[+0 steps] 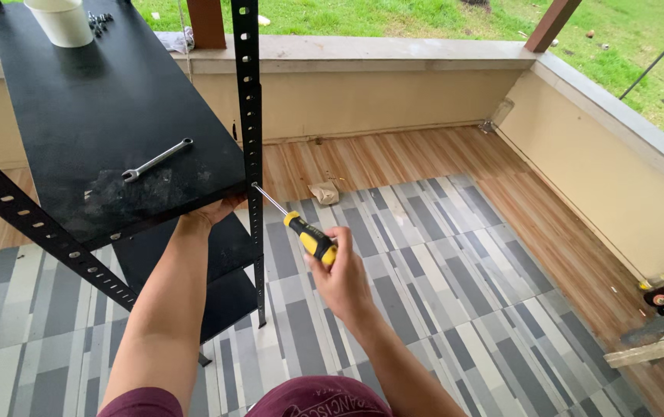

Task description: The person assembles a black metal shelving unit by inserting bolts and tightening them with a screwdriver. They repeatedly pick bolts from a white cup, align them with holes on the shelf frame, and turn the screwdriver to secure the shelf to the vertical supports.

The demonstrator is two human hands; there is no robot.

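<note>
While a black metal shelving unit [108, 116] fills the left of the view, its top shelf tilts toward the camera and its slotted uprights stand on a floor [455, 255] patterned in grey and white strips, with wood-look boards beyond. One slotted upright [251, 116] runs down the shelf's right front corner. Beneath that corner the left hand [212, 210] reaches under the shelf edge; its fingers are hidden by the shelf, so I cannot tell whether they are closed on anything. The right hand [341, 279] is wrapped around the yellow-and-black handle of a screwdriver [301, 230], fingers closed tight on it, and the steel shaft points up and left with its tip touching the upright just beside the shelf corner. On the top shelf lies a silver wrench [156, 160], well apart from both hands. Farther back on the shelf stands a white cup [62, 19], with a small heap of dark bolts [99, 22] just beside it.
</note>
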